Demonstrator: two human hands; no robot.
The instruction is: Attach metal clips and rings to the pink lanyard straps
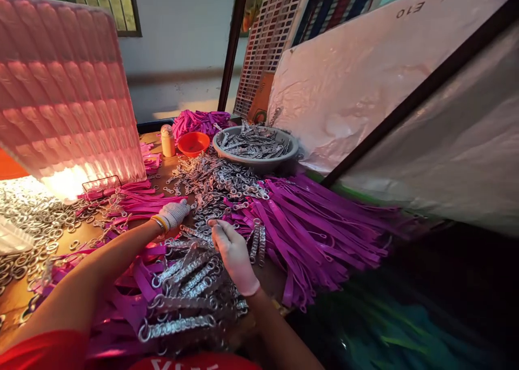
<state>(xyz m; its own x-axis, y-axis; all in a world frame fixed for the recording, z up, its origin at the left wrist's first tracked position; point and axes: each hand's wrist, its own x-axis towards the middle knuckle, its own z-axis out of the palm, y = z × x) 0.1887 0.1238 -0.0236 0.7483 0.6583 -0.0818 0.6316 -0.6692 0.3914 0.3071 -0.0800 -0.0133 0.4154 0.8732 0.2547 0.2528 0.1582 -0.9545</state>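
Note:
My left hand [175,213], in a white knit glove with yellow and white bands at the wrist, is at the left edge of a heap of small metal links [211,183]. Its fingers are curled together, and what they grip is hidden. To its right, my right hand [232,248], in a thin white glove, is closed with its fingertips pinched; I cannot make out what is in them. Below the hands lies a pile of silver metal chain strips [190,283] with rings at their ends. Magenta straps [316,224] fan out right of my right hand.
A grey basin [259,162] full of metal pieces stands behind the heap. Beside it are an orange bowl [193,143], a pale bottle [167,141] and more magenta straps [198,122]. Metal rings [24,224] spread at left, near a translucent ribbed panel [68,83]. A dark bar [425,83] slants at right.

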